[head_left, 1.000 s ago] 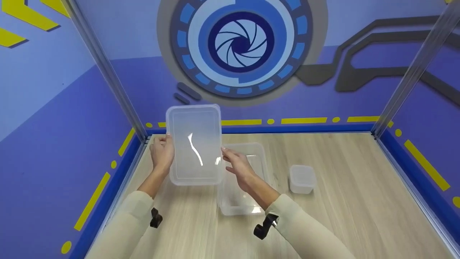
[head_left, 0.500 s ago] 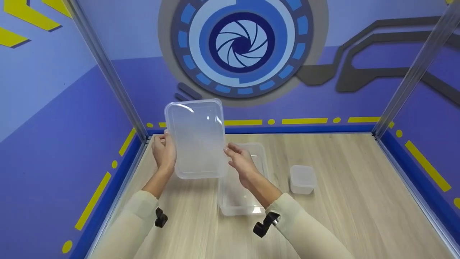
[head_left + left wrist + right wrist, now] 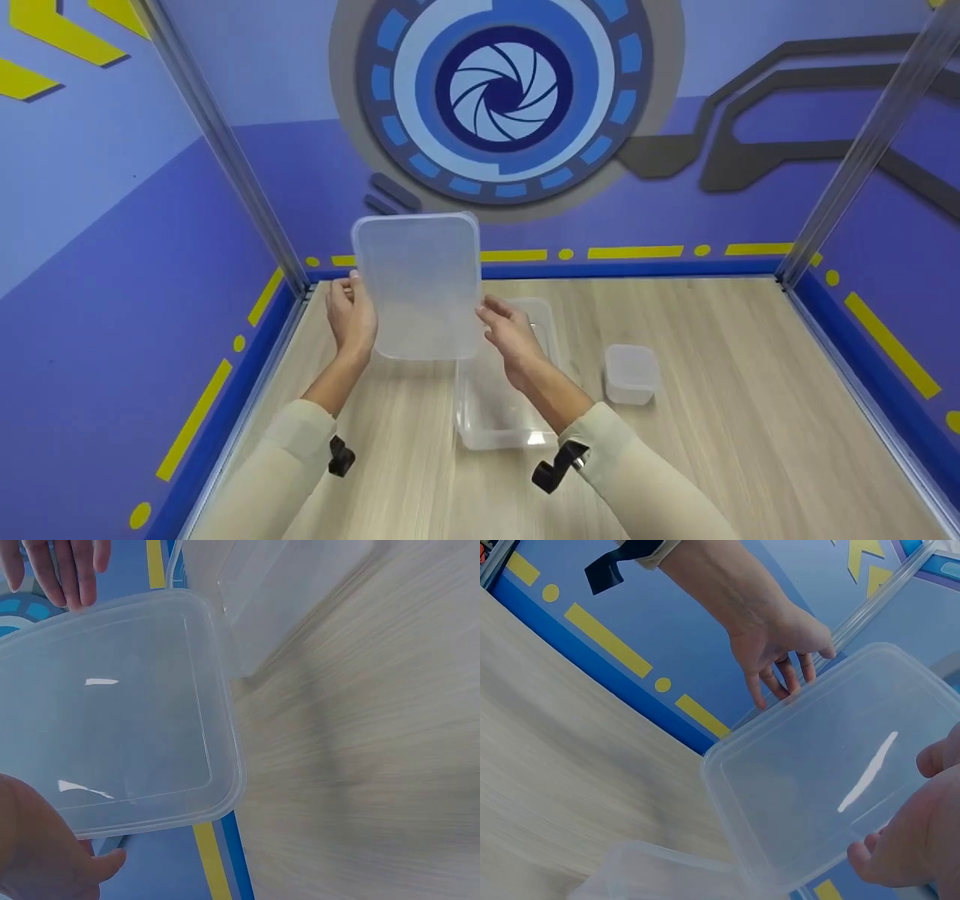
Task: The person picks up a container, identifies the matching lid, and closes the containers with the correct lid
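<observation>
Both hands hold up a large translucent plastic lid (image 3: 421,285) above the table, tilted so its broad face shows. My left hand (image 3: 352,319) grips its left edge with curled fingers, the thumb along the rim. On the opposite long edge, my right hand (image 3: 516,341) holds the rim between thumb and fingers. In the right wrist view the lid (image 3: 825,765) lies between both hands. Below and to the right, a clear rectangular plastic container (image 3: 506,439) stands on the table, partly covered from sight by the lid and my right forearm.
A small square translucent container (image 3: 631,375), seemingly lidded, stands right of the large one on the wooden table (image 3: 735,420). Blue patterned walls (image 3: 255,180) with metal corner posts (image 3: 225,142) enclose the back and sides.
The lid has shifted slightly right and tipped, so its lower edge now sits higher. Both hands moved a little right with it. The two containers stayed in place.
</observation>
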Motion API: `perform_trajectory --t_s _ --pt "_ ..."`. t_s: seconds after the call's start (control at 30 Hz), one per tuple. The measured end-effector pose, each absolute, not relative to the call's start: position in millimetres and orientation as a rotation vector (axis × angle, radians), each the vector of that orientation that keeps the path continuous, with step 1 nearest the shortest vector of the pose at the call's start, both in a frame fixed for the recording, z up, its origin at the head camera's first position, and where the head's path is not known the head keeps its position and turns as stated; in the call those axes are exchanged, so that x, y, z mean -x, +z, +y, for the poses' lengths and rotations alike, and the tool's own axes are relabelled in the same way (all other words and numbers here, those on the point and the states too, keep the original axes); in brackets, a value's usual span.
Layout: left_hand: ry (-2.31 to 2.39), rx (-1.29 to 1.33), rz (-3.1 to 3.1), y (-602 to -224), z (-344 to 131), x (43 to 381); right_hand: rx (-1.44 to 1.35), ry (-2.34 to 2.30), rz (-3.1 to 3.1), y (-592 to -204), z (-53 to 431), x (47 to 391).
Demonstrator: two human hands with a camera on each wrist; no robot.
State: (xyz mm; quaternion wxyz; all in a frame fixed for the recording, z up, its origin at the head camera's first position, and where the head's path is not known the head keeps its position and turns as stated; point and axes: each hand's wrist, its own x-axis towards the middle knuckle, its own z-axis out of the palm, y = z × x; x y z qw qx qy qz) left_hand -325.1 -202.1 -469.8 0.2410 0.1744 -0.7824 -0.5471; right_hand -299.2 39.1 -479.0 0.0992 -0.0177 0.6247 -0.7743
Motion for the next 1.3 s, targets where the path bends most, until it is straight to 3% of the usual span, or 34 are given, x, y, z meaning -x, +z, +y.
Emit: perform_trajectory --t_s 0.67,1.3 --pt "-1.575 -0.392 -2.149 -468 -188 323 0.009 -2.198 2.204 -472 47 294" --pt "-1.744 -0.295 -2.106 -476 -191 317 -0.045 -2.306 2.137 -473 70 298"
